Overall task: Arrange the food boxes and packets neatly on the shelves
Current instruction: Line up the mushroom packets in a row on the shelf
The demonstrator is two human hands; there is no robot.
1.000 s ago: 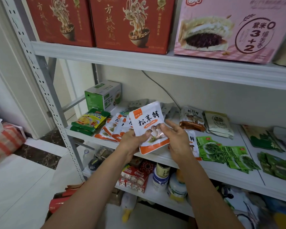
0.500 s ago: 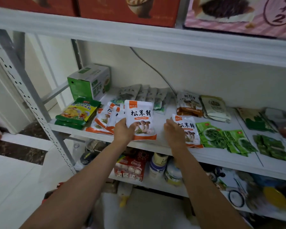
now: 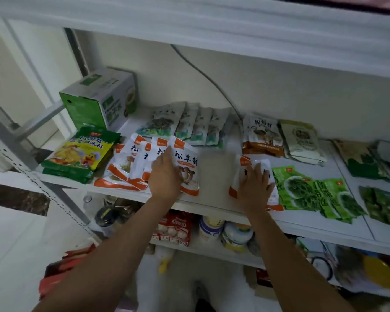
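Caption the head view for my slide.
Left hand rests on the end packet of an overlapping row; right hand presses a separate matching packet on the shelf.

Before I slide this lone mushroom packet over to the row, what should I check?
1. Left hand steadies the row of white-and-orange packets: ok, fingers rest on the front one.
2. Right hand on the lone packet: ok, pressing it flat.
3. Bare shelf between them free: ok.
4. Lone packet clear of the green packets: cannot tell, edges meet beside the hand.
5. Row tidy: not ok, packets fan at different angles.
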